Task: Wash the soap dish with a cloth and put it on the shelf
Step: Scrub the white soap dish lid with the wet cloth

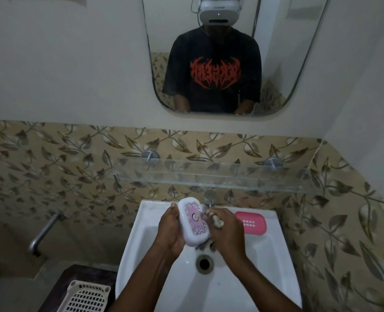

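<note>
A white, glossy plastic soap dish lid [193,222], oblong with rounded corners and a pink-purple patterned label with a small round emblem on its top face, is held tilted over the basin of a white ceramic sink [274,262]. The left hand [171,233] cups it from the left side, fingers wrapped under and thumb along the upper edge. The right hand [227,233] is curled closed around a small, wadded, pale brownish cloth [215,219], pressing it against the lid's right edge; only a bit of the cloth shows between the fingers. Directly behind the hands stands a short chrome tap [209,197], its spout partly hidden by the lid and the right hand's fingers; whether water runs I cannot tell. On the sink's right rear ledge lies a pink plastic soap tray [253,221] with rows of small slots, its left end covered by the right hand. A round metal drain [204,263] sits in the basin below the hands. Above the sink, a clear glass shelf [220,179] on two chrome pegs spans the wall of beige tiles with a brown leaf pattern. A rounded mirror [299,64] hangs higher up. At lower left sits a cream plastic latticed basket [85,298], and a bent metal pipe [41,233] juts from the wall.
</note>
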